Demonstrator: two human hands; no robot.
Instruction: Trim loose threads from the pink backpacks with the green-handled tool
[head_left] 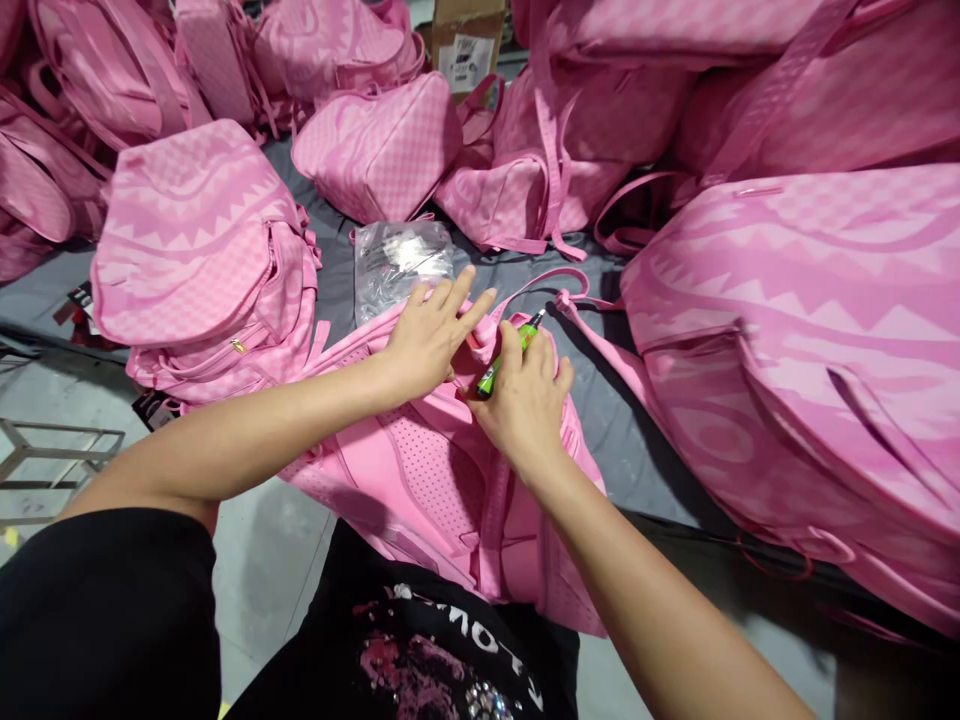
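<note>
A pink backpack (435, 455) lies in front of me with its perforated back panel and straps facing up. My left hand (431, 335) rests on its top edge, fingers spread; what its thumb touches is partly hidden. My right hand (529, 395) is closed around a slim green pen-like tool (491, 378) with a black end and a pointed tip. Both hands are close together near the top of the backpack. A clear plastic bag (401, 262) lies just beyond my left hand.
Another pink backpack (202, 240) stands at the left, and a large one (810, 330) at the right. More pink bags (382, 145) are piled along the back of the grey-covered table (600, 390). A cardboard box (466, 45) is behind them; a metal frame (56, 455) stands at lower left.
</note>
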